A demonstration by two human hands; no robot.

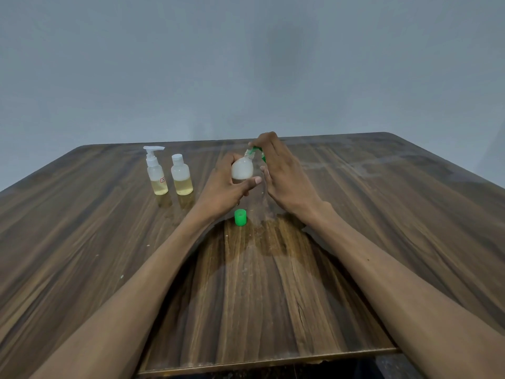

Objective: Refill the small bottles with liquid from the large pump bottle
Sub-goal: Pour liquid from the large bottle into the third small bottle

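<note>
A: What stands on the wooden table (355, 242) apart from what the person holds?

B: Toward the far left, a small pump bottle (155, 170) and just beside it a small capped bottle (181, 175), both upright, each with yellowish liquid in its lower part. Nearer the person, a green cap (240, 217) sits on the tabletop by itself, just below the hands. A grey wall (246, 64) rises behind the table.

A: Does anything block the view of the work?

B: The right hand (284, 176) covers much of a green piece (258, 151) at the neck of the held bottle, so its shape cannot be made out.

A: And where does the bottle sit in the grip?

B: The left hand (226, 187) wraps a round whitish bottle (241, 168), thumb across the lower front and fingers behind, keeping it raised off the table and tilted, neck toward the upper right. The right hand's fingertips pinch the green piece at that neck, the remaining fingers lying close alongside the bottle.

A: Is the large pump bottle there?

B: Only the small pump bottle at the left can be told.
</note>
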